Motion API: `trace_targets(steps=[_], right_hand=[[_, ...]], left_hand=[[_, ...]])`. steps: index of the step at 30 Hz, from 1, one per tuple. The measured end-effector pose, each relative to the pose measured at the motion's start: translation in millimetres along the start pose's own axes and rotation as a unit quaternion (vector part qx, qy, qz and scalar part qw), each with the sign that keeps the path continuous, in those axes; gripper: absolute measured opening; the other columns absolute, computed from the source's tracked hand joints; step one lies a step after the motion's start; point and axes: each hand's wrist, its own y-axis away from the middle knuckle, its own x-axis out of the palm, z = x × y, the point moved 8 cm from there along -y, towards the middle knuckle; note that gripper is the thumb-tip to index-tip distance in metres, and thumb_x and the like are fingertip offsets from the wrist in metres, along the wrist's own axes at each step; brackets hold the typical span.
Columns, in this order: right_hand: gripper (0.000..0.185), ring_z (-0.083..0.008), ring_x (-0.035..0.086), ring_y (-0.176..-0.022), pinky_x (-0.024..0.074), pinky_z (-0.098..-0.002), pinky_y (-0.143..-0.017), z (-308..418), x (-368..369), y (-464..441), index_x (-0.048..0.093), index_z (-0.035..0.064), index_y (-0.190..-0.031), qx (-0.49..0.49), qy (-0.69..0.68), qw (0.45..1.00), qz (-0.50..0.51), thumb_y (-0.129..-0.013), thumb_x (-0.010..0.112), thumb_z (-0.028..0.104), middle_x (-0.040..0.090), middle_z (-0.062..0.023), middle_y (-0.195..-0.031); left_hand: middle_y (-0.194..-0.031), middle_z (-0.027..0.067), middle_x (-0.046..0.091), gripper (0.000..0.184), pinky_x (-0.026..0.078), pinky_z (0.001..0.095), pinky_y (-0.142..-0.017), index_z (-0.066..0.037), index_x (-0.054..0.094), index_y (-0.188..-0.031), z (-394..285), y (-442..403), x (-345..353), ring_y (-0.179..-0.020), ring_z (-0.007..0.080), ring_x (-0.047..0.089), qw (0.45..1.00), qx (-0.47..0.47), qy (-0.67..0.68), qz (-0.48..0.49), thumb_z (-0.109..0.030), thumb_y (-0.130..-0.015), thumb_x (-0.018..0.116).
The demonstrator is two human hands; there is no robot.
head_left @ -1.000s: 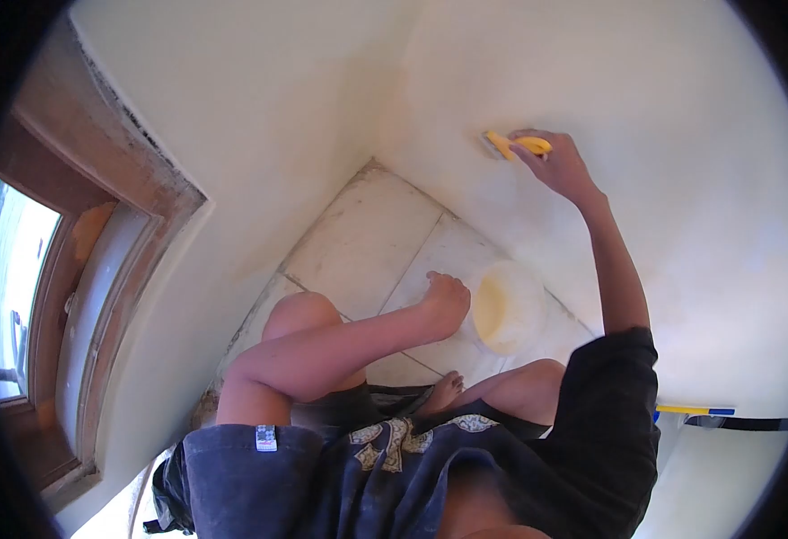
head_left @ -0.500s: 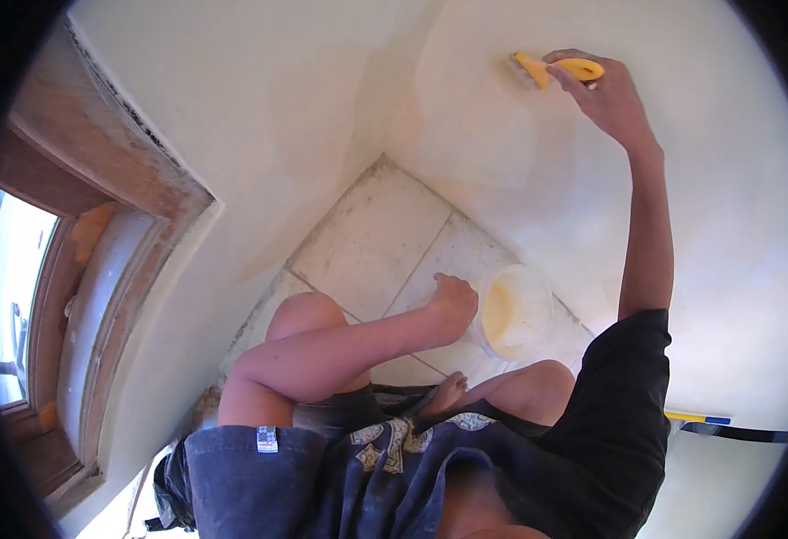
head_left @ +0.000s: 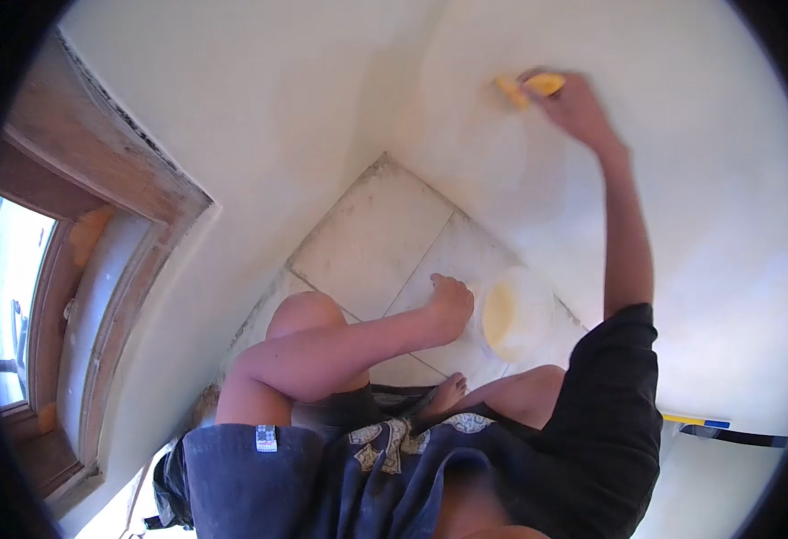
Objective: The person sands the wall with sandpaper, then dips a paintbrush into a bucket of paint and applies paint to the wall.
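Right hand (head_left: 575,110), fingers clamped on a flat yellow plastic-looking tool (head_left: 547,84), at the smooth cream wall (head_left: 708,180).
Uneven tone suggests work partway; yellowish contents (head_left: 500,323) lie in the round whitish tub (head_left: 532,314) near the left hand (head_left: 450,304), whose finger spacing I cannot tell.

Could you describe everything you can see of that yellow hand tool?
The yellow, plastic-looking hand tool has a rounded handle and a wider head. The person's bare right hand grips the handle, the head pointing toward picture left, in front of the smooth-looking, off-white wall. Blur hides its working edge, and whether it touches the wall cannot be told.
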Motion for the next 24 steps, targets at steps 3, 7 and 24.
trace_targets(steps=[3,7,24], right_hand=[[0.025,-0.0111,0.052,-0.061,0.0452,-0.0260,-0.061,33.4,-65.3,9.7,0.067,0.0051,-0.096,-0.002,0.074,0.994,-0.079,-0.088,0.060,0.028,0.064,-0.0066,-0.073],[0.022,-0.0094,0.051,-0.063,0.0452,-0.0267,-0.062,30.3,-23.1,17.7,0.068,0.0060,-0.095,0.007,-0.040,0.999,-0.034,-0.086,0.061,0.025,0.065,-0.0052,-0.074],[0.024,-0.0127,0.056,-0.064,0.0467,-0.0260,-0.063,46.1,-99.3,21.0,0.068,0.0088,-0.100,-0.052,0.091,0.976,-0.189,-0.087,0.061,0.028,0.066,-0.0076,-0.077]], left_hand=[[-0.090,0.0136,0.061,0.020,0.046,0.0427,-0.073,-0.003,0.061,-0.093,-4.9,1.4,-5.8,-0.085,0.0254,0.061,1.000,0.018,0.006,0.012,-0.014,-0.076,0.058],[-0.091,0.0146,0.061,0.021,0.045,0.0414,-0.071,-0.003,0.061,-0.093,-11.9,4.0,-3.8,-0.085,0.0250,0.061,0.999,0.026,0.015,0.020,-0.014,-0.075,0.059],[-0.088,0.0144,0.062,0.018,0.046,0.0443,-0.075,-0.004,0.061,-0.091,-14.9,-1.1,1.1,-0.086,0.0273,0.062,1.000,0.026,0.018,-0.004,-0.012,-0.075,0.059]])
